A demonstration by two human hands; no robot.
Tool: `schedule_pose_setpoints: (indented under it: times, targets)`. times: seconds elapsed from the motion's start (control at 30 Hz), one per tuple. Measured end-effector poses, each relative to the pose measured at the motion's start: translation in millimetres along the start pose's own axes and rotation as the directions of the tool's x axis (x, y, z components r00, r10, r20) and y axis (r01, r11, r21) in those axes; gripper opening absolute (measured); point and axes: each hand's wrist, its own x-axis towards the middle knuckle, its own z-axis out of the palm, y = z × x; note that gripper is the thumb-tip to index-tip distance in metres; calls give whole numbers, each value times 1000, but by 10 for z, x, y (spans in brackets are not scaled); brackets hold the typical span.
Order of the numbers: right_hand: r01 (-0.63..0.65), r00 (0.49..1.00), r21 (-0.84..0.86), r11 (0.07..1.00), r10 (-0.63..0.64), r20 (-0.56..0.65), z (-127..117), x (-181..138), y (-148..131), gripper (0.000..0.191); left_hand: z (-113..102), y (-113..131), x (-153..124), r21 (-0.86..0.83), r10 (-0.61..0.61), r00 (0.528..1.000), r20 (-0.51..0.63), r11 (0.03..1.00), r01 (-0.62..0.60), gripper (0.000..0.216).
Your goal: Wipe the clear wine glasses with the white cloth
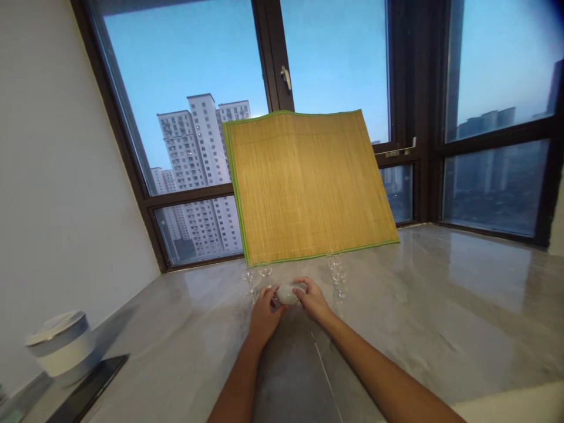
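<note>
Both my hands meet over a small pale rounded object (287,294), perhaps a cloth or wad, low on the marble counter (440,305). My left hand (264,314) has its fingers curled against the object's left side. My right hand (312,298) wraps over its right side and top. Several small clear stemmed glasses stand just behind: a group at the left (259,276) and another at the right (337,273). Whether the object touches a glass is unclear.
A bamboo mat (308,182) with green edging leans upright against the window (198,147) behind the glasses. A white lidded container (61,346) sits at the near left beside a dark flat device (88,390). A white wall runs along the left.
</note>
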Motion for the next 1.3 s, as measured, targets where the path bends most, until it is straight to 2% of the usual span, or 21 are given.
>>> schedule_pose_setpoints:
  times: [0.13,0.27,0.33,0.47,0.6,0.73,0.9,1.0,1.17,1.3]
  targets:
    - [1,999,60,998,-3,34,29,-22,-47,46,-16,-16,9,-25,-61,996,-70,998,59,49]
    - [201,978,0,980,-201,-55,21,-57,-91,59,-37,-32,18,-32,-90,988,-125,996,87,48]
    - [272,959,-68,960,-276,-66,15,-74,-107,59,-39,-39,22,-38,-94,984,-151,995,89,48]
    - [339,936,-172,925,-349,-35,11,-94,-121,47,-30,-49,23,-44,-101,983,-153,994,96,48]
    - [310,945,-239,920,-327,-31,5,-95,-138,40,-25,-56,19,-49,-111,986,-127,993,105,48]
    - [272,962,-209,939,-268,49,15,-108,-143,38,-41,-55,11,-44,-120,984,-128,992,116,47]
    - [355,925,-111,928,-332,187,62,-93,-17,63,-61,-44,15,-28,-128,980,-155,992,125,45]
    - [356,912,-29,934,-340,231,72,-65,65,71,-47,-48,25,-42,-124,979,-159,992,119,45]
    - [315,935,-51,948,-300,190,54,-52,41,54,-11,-56,35,-84,-117,982,-151,991,105,44]
    - [154,969,54,987,-161,190,57,-62,-33,46,-12,-27,21,-77,-105,988,-113,992,97,45]
